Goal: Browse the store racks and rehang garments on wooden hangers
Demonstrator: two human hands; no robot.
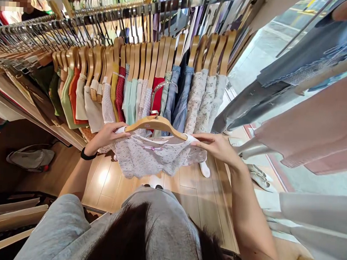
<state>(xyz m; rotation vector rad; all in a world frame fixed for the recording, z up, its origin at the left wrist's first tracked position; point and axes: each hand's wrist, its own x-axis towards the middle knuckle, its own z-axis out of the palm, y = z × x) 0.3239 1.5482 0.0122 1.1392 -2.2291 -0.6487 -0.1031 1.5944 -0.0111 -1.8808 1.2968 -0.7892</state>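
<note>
A white top with a small scattered print (151, 158) hangs on a wooden hanger (156, 123) in front of me, a small purple bow at its neckline. My left hand (108, 137) is closed on the top's left shoulder, by that end of the hanger. At the opposite shoulder, my right hand (215, 146) pinches the fabric between thumb and fingers. The hanger's metal hook (161, 84) points up and is off the rail, overlapping the hung clothes behind it in view.
Ahead runs a metal rail (109, 16) packed with garments on wooden hangers. Displayed clothes, among them a pink garment (313, 125), stand at the right by a glass window. A grey bag (32, 158) lies on the floor at left. Shoes (261, 179) sit at right.
</note>
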